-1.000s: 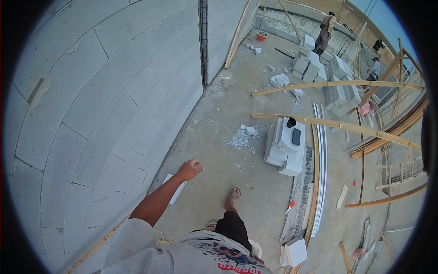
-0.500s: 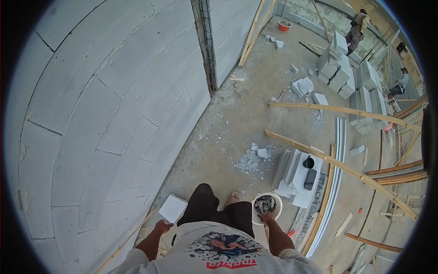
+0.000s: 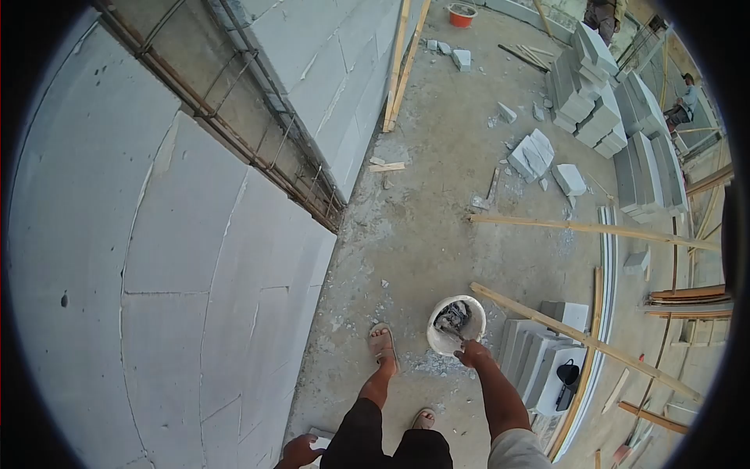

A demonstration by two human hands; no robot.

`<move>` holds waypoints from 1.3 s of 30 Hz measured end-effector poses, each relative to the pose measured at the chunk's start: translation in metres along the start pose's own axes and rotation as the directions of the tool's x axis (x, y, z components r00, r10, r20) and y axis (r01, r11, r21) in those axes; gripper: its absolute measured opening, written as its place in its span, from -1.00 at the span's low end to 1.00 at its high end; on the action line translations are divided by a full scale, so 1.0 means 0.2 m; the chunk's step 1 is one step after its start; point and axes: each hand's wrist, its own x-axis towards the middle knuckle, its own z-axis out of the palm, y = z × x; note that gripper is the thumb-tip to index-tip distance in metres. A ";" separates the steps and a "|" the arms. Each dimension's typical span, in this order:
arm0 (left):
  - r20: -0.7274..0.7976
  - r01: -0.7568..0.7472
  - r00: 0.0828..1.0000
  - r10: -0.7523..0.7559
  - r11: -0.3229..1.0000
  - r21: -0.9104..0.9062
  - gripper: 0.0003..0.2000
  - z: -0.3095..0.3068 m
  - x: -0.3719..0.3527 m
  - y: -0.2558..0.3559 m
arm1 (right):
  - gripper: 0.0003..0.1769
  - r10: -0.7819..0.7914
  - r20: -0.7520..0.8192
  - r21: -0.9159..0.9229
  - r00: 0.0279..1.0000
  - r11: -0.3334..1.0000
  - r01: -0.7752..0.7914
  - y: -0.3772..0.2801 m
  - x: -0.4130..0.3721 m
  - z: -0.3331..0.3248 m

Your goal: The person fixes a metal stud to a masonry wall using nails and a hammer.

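Note:
My right hand (image 3: 471,353) is closed at the near rim of a white bucket (image 3: 432,338), the fingers wrapped over its edge. Inside the bucket lies wet grey mortar (image 3: 451,315), with a trowel-like tool slanting through it towards my hand. Low at the bottom edge, my left hand (image 3: 299,452) has its fingers curled at the edge of a pale block (image 3: 321,439). Most of that block is hidden by the hand and my leg.
A block wall (image 3: 164,234) with a rebar-filled gap (image 3: 234,117) runs along my left. Stacked blocks (image 3: 522,356) carry a black cup (image 3: 568,372). Timber props (image 3: 594,227) cross the right. Broken blocks (image 3: 533,155) lie ahead, and two people (image 3: 686,102) are at the far right.
I have stepped forward along the wall, and the rebar gap is closer. The bucket has moved forward with my right hand, past the rubble. My left hand stays beside the pale block.

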 end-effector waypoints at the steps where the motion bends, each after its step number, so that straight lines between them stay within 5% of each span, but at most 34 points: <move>1: -0.146 0.023 0.985 -0.092 0.910 -0.414 -0.51 -0.02 0.08 -0.05 | -0.40 0.012 0.011 0.026 1.000 1.000 -0.012 -0.07 0.12 -0.05; 2: 0.010 0.147 0.945 -0.328 0.396 -0.907 -0.58 -0.07 0.17 -0.11 | -0.41 0.007 0.002 0.024 1.000 1.000 -0.007 -0.13 0.25 -0.08; 3: -0.008 0.076 0.962 -0.272 0.298 -0.952 -0.55 -0.10 0.23 -0.15 | -0.43 0.002 -0.001 0.017 1.000 1.000 -0.002 -0.17 0.35 -0.05; 7: -0.156 -0.043 0.981 -0.117 0.652 -0.757 -0.66 -0.18 0.35 -0.15 | -0.36 -0.046 -0.024 0.026 0.999 0.999 0.046 -0.37 0.61 0.01; 8: 0.027 0.182 0.959 -0.281 0.541 -0.821 -0.63 -0.24 0.36 -0.06 | -0.32 -0.038 -0.085 0.014 0.996 0.999 0.039 -0.44 0.60 0.02; 11: 0.203 0.332 0.924 -0.323 0.418 -0.845 -0.67 -0.35 0.37 0.27 | -0.27 -0.084 -0.205 -0.047 0.975 0.996 0.076 -0.54 0.50 0.05; 13: 0.186 0.277 0.954 -0.234 0.462 -0.842 -0.57 -0.33 0.38 0.27 | -0.34 -0.150 -0.201 0.228 0.968 0.954 0.195 -0.62 0.33 -0.03; 14: 0.130 0.235 0.968 -0.213 0.599 -0.766 -0.56 -0.33 0.39 0.33 | -0.34 -0.152 -0.195 0.242 0.969 0.950 0.198 -0.61 0.28 -0.03; 16: 0.094 0.195 0.980 -0.177 0.732 -0.653 -0.56 -0.32 0.44 0.40 | -0.39 -0.111 0.106 0.479 0.988 0.877 0.047 -0.55 0.20 0.03; 20: 0.098 0.199 0.978 -0.186 0.673 -0.712 -0.58 -0.33 0.49 0.48 | -0.40 -0.268 -0.045 0.296 0.962 0.917 0.269 -0.29 0.11 0.35; 22: 0.132 0.224 0.973 -0.191 0.629 -0.745 -0.58 -0.35 0.49 0.51 | -0.43 0.023 0.078 0.527 0.997 0.848 -0.061 -0.20 -0.01 0.39; 31: -0.046 0.195 0.955 -0.293 0.739 -0.645 -0.56 -0.14 0.30 0.75 | -0.41 0.076 0.257 0.398 0.963 0.900 -0.177 0.12 -0.19 0.56; 34: -0.273 -0.177 0.954 0.124 0.968 -0.179 -0.48 -0.12 0.18 0.95 | -0.42 0.027 0.267 0.392 0.963 0.910 -0.134 0.09 -0.26 0.38; 35: -0.274 -0.196 0.951 0.145 0.966 -0.168 -0.48 -0.12 0.14 1.02 | -0.42 -0.018 0.236 0.405 0.972 0.911 -0.081 0.09 -0.26 0.35; 37: -0.254 -0.303 0.909 0.331 0.942 0.143 -0.44 -0.12 0.03 1.17 | -0.44 -0.070 0.196 0.430 0.978 0.902 -0.021 0.11 -0.33 0.26; 39: -0.171 -0.423 0.874 0.454 0.886 0.189 -0.41 -0.08 -0.01 1.21 | -0.44 -0.059 0.152 0.466 0.987 0.885 -0.018 0.13 -0.39 0.17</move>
